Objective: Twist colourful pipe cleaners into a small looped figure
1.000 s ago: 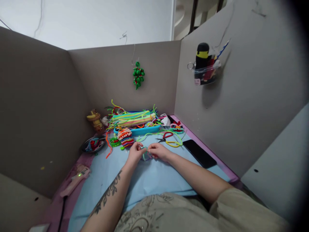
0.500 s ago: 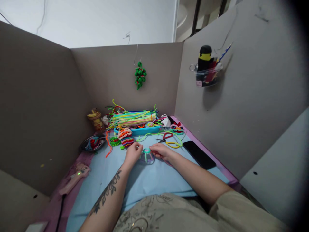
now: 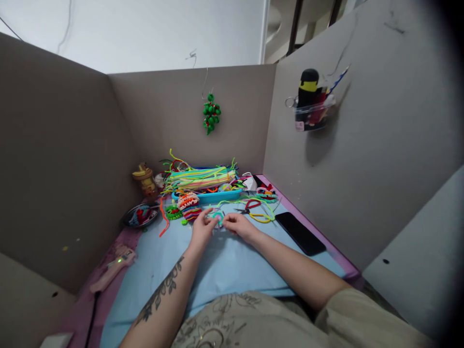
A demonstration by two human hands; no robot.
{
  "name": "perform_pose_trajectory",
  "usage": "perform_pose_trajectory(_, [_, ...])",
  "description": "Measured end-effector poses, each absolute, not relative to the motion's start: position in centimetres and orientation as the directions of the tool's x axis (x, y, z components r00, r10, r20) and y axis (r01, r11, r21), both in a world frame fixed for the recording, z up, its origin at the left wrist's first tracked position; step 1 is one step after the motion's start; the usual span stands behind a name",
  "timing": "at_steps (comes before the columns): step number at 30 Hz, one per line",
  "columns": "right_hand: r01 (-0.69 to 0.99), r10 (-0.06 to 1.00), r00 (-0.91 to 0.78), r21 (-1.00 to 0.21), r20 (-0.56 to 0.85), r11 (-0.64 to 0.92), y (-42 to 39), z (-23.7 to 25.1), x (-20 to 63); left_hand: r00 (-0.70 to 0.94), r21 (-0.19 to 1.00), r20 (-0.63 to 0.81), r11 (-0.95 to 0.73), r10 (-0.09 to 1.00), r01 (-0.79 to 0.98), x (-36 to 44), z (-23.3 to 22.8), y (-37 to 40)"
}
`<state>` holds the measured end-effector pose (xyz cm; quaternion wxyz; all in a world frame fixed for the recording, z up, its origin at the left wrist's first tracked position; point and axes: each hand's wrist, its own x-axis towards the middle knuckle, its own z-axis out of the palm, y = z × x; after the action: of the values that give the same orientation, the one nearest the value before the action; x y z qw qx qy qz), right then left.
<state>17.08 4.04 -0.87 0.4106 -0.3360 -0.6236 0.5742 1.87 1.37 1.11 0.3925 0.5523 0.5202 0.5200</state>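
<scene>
Between my two hands is a small round pipe-cleaner piece [image 3: 218,217] in turquoise and purple, raised a little above the blue table cover. My left hand [image 3: 203,225] pinches its left side between thumb and fingers. At its right edge, my right hand [image 3: 237,225] has its fingers pressed together; they partly hide what they grip. Just beyond my right hand lie pliers [image 3: 253,211] with one red and one yellow handle. A striped crocheted-looking piece [image 3: 189,207] in orange, pink and blue rests beyond my left hand.
A blue tray [image 3: 213,197] heaped with coloured pipe cleaners [image 3: 203,178] stands at the back. A black phone [image 3: 300,233] lies at right, a pink glue gun [image 3: 115,269] at left. A dark bowl [image 3: 139,215] and a yellow cup [image 3: 145,180] stand at the left wall.
The pipe-cleaner piece has been tipped up, so its ring now faces me rather than its legs hanging down. My left hand has shifted slightly right and grips it more fully.
</scene>
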Motion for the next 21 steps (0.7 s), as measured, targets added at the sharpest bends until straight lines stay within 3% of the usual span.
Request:
perform_pose_trajectory(7, [-0.048,0.908,-0.412,-0.997,0.076,0.062,4.3,-1.0,17.2,-0.125,0.947,0.284,-0.257,0.951,0.194,2.3,1.7,0.5])
perform_pose_trajectory(21, [-0.014,0.925,-0.299,-0.97,0.236,0.243,3.7,-0.1,17.0,-0.18,0.956,0.291,-0.28,0.94,0.084,2.9,2.1,0.1])
